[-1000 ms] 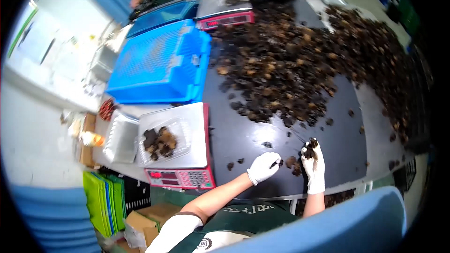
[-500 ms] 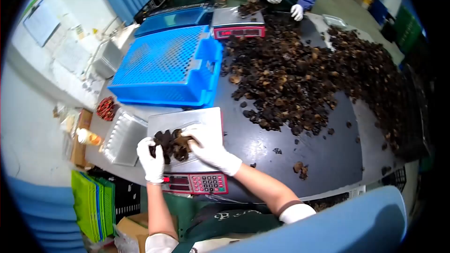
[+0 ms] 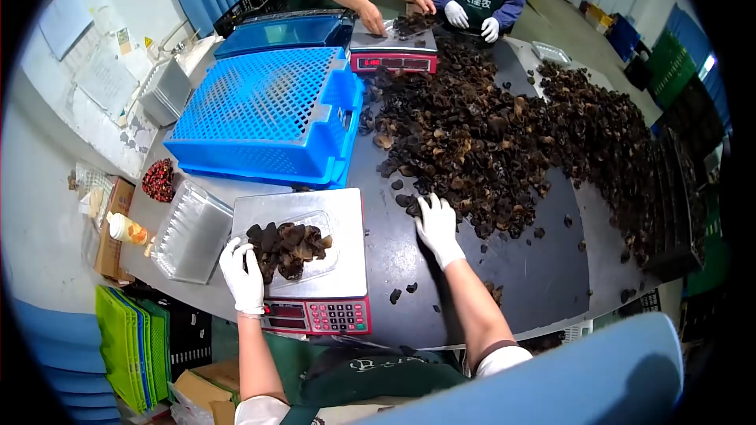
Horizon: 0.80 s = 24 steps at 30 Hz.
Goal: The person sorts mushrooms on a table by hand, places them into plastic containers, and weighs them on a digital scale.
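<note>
A clear plastic tray (image 3: 321,267) with dark brown wood ear mushrooms (image 3: 287,249) in it rests on the steel pan of a red scale (image 3: 339,316). At the pan's left edge is my white-gloved left hand (image 3: 242,277), its fingers loosely bent and apart beside the tray, with nothing seen in them. My white-gloved right hand (image 3: 438,230) reaches over the dark tabletop to the near edge of a large heap of wood ear mushrooms (image 3: 480,138). Its fingers are spread, and the fingertips touch or nearly touch the heap.
Blue crates (image 3: 252,110) stand behind my scale. Stacked clear trays (image 3: 189,232), a paper cup (image 3: 128,230) and a red bundle (image 3: 158,181) lie to the left. Across the table, two people work by a second scale (image 3: 394,59). Stray mushrooms (image 3: 395,296) dot the tabletop.
My right hand has left the tray's mushrooms and moved right to the heap. My left hand has drawn back slightly from the mushrooms. One person opposite now reaches onto the far scale.
</note>
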{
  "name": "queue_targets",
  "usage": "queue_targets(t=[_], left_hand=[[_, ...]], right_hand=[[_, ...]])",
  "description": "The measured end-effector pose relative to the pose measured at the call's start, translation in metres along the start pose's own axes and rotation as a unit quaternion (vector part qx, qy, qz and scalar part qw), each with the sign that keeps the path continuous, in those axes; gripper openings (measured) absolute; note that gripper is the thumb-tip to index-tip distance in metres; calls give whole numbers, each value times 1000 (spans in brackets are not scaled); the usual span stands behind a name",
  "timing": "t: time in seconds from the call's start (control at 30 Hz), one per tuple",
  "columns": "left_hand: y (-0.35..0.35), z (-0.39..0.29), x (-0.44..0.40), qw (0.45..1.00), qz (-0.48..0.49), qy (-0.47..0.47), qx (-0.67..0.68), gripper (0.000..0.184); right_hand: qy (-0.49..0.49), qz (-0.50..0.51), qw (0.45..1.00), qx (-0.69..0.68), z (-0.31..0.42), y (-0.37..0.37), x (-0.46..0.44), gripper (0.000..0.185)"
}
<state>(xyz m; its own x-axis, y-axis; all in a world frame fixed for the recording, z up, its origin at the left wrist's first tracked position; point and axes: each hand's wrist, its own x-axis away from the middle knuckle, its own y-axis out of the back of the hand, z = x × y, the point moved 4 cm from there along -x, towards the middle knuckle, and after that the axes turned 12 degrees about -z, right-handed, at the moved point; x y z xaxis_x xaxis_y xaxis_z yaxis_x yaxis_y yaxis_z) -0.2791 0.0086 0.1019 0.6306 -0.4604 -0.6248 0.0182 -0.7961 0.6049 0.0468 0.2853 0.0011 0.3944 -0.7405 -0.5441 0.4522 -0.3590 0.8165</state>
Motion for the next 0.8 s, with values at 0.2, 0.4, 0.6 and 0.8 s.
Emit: queue_targets(t=[0.2,0.4,0.6,0.8], left_hand=[[3,2,-4,997,-17,51,51,17],[-12,-146,-2,979,-2,-60,194,18],[-172,-253,66,929,235,-180,222,41],[-286,-231,101,940,296,-163,-34,53]], right_hand=[[10,66,987,-145,-28,70,74,11],[-215,-17,961,-174,-93,120,102,5],[-132,3,982,-133,-94,125,85,7],[-33,52,991,-118,-80,76,64,29]])
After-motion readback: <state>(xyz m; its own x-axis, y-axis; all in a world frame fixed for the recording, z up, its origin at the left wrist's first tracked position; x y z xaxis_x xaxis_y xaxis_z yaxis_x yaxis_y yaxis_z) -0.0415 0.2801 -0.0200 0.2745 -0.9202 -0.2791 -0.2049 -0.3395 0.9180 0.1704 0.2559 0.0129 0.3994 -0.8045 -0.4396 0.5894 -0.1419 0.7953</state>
